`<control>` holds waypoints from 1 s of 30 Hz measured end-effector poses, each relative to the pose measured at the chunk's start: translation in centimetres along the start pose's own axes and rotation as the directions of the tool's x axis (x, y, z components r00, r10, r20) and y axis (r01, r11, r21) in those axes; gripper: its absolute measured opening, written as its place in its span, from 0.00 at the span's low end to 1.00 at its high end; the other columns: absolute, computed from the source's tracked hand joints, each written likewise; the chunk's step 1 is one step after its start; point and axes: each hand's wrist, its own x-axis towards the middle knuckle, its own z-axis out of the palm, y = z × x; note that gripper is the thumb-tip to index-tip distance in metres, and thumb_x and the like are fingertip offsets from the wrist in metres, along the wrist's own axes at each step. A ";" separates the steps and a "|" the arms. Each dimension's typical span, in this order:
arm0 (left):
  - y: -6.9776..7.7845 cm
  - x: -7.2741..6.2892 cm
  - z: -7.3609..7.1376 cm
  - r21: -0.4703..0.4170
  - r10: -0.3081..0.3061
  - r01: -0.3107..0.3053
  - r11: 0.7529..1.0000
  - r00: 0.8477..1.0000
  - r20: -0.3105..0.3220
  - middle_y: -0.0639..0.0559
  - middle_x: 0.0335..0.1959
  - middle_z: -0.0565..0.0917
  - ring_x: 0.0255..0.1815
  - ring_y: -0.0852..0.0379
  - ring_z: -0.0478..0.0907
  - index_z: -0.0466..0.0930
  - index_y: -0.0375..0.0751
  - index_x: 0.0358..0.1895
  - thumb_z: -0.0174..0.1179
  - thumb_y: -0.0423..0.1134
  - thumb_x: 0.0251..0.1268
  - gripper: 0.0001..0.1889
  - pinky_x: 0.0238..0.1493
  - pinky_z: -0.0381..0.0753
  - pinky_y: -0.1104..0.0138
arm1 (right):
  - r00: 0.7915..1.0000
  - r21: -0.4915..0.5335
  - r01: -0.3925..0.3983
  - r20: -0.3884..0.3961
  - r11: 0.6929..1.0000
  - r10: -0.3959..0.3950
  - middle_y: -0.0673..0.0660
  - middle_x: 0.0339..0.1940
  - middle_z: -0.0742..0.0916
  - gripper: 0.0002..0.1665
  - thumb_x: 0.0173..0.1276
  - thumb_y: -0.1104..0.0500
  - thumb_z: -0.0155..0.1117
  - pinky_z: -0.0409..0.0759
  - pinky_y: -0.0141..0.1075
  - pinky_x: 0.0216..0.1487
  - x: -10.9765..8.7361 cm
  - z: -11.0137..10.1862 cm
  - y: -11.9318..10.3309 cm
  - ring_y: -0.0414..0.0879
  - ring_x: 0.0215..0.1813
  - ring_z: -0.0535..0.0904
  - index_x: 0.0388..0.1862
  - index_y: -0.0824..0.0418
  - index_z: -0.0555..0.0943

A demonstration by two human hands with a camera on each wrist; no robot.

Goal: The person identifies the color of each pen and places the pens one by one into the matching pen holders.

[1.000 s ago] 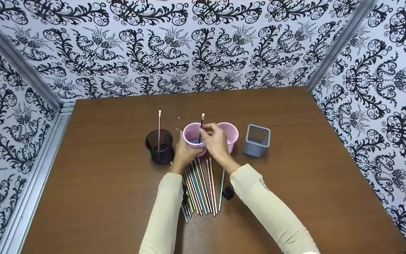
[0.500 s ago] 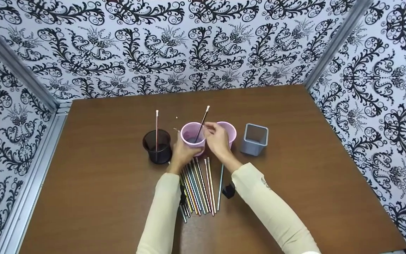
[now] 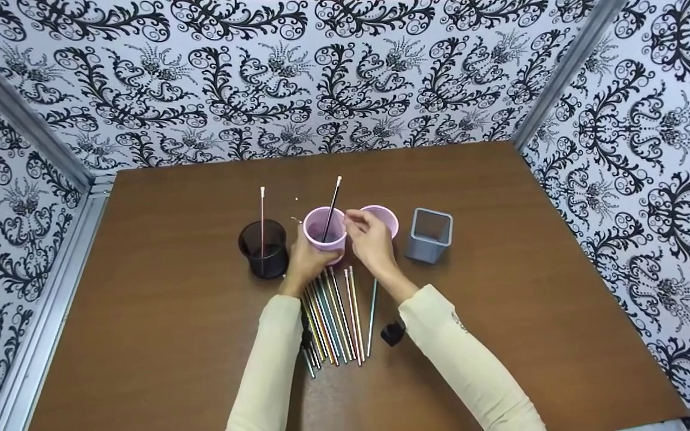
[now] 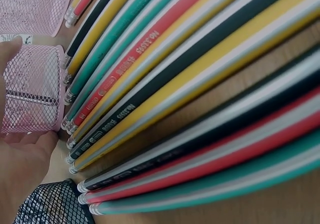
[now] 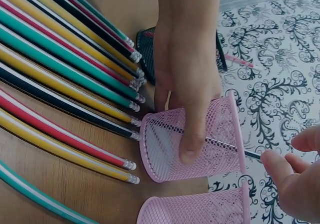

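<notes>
Dark pencil [image 3: 332, 206], swung nearer upright in pink cup [image 5: 215, 161]; left hand [image 3: 311, 257] grasping cup, right hand's [image 3: 372, 240] fingers apparently released, whose stray brush could topple second cup [image 5: 200, 209].

The pink cups [image 5: 217, 158] are mesh, the pencils [image 4: 200, 54] glossy.

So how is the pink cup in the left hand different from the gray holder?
The pink cup has a round rim; the gray holder has a square one. The left hand grips the pink cup, while no hand touches the gray holder. A black pencil leans in the pink cup; none shows in the gray holder. Both are open-topped.
</notes>
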 end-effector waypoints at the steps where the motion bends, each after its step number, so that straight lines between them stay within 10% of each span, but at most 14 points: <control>1: 0.0 0.0 0.0 0.001 0.000 0.000 1.000 1.000 0.002 0.33 0.60 0.80 0.61 0.37 0.78 0.62 0.35 0.68 0.78 0.36 0.37 0.48 0.66 0.75 0.51 | 1.000 0.012 -0.002 0.001 1.000 0.002 0.69 0.53 0.87 0.17 0.70 0.66 0.61 0.82 0.26 0.46 -0.2 -0.1 -0.1 0.58 0.57 0.85 0.55 0.72 0.81; 9: 0.1 -0.1 -0.2 0.015 -0.002 0.002 1.000 1.000 0.014 0.32 0.60 0.80 0.61 0.35 0.78 0.61 0.35 0.68 0.79 0.37 0.39 0.49 0.66 0.75 0.50 | 0.998 0.019 0.064 -0.025 0.998 -0.063 0.68 0.51 0.88 0.15 0.69 0.66 0.63 0.84 0.39 0.56 -1.8 -1.2 0.1 0.57 0.53 0.87 0.53 0.70 0.82; 23: 0.6 -1.2 -0.6 0.067 -0.015 0.011 0.998 0.999 0.050 0.28 0.61 0.77 0.63 0.33 0.75 0.60 0.27 0.68 0.76 0.34 0.45 0.46 0.69 0.72 0.47 | 0.994 -0.001 0.078 -0.075 0.997 -0.078 0.67 0.44 0.89 0.11 0.67 0.67 0.65 0.85 0.28 0.45 -4.9 -2.5 2.6 0.55 0.45 0.88 0.47 0.69 0.84; 30: 2.1 -2.3 -0.7 0.056 -0.018 0.020 0.998 0.999 -0.038 0.26 0.67 0.70 0.70 0.33 0.69 0.55 0.22 0.72 0.70 0.24 0.47 0.47 0.75 0.65 0.49 | 0.981 -0.141 0.017 -0.188 0.990 -0.044 0.63 0.42 0.90 0.10 0.64 0.66 0.66 0.86 0.32 0.45 -5.7 -4.1 4.5 0.53 0.44 0.88 0.44 0.65 0.86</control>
